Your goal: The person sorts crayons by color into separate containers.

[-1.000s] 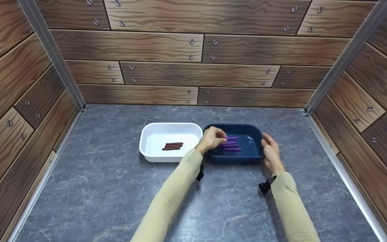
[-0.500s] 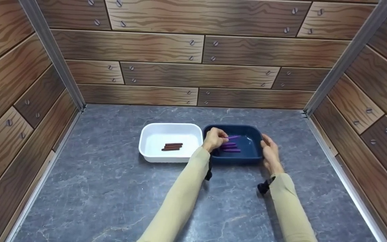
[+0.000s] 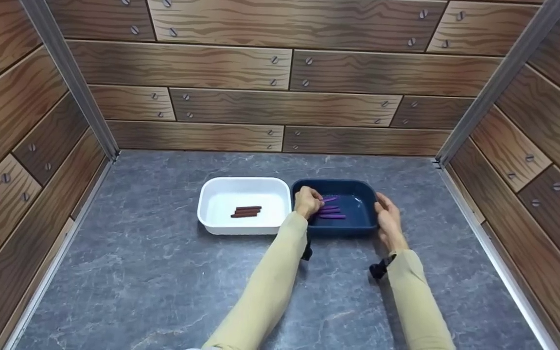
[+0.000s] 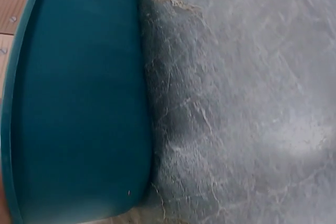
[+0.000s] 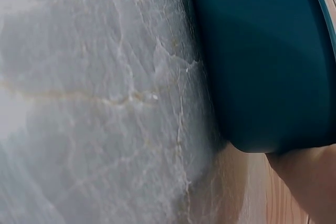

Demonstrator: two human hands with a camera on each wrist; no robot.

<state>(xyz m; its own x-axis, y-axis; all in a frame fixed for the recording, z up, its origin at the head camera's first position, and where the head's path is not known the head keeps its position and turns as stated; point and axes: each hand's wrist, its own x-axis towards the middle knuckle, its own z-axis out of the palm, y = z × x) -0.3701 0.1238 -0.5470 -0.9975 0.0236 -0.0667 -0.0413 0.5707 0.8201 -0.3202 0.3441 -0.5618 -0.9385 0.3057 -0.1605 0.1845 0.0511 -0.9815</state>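
In the head view, a dark blue dish (image 3: 343, 232) stands at the right, with several slim purple sticks (image 3: 332, 217) in its left half. My left hand (image 3: 307, 201) is over the dish's left side and pinches the left end of the farthest purple stick (image 3: 330, 199), which lies slightly slanted; the fingertips are partly hidden. My right hand (image 3: 390, 221) rests against the dish's right end, thumb and fingertips at the rim. Both wrist views mostly show the dish's outer wall (image 4: 79, 98), with part of the right hand (image 5: 310, 182) at its end in the right wrist view.
A white dish (image 3: 245, 230) stands left of the blue one, close beside it, with three dark brown-red sticks (image 3: 246, 211) inside. Both stand on a grey marbled surface (image 3: 163, 272). Wood-patterned walls (image 3: 280, 107) with metal corner strips enclose the back and sides.
My left hand and forearm have shifted slightly right, then the hand has lowered a little with the purple stick, whose slant has changed. The right hand stays at the dish's end.
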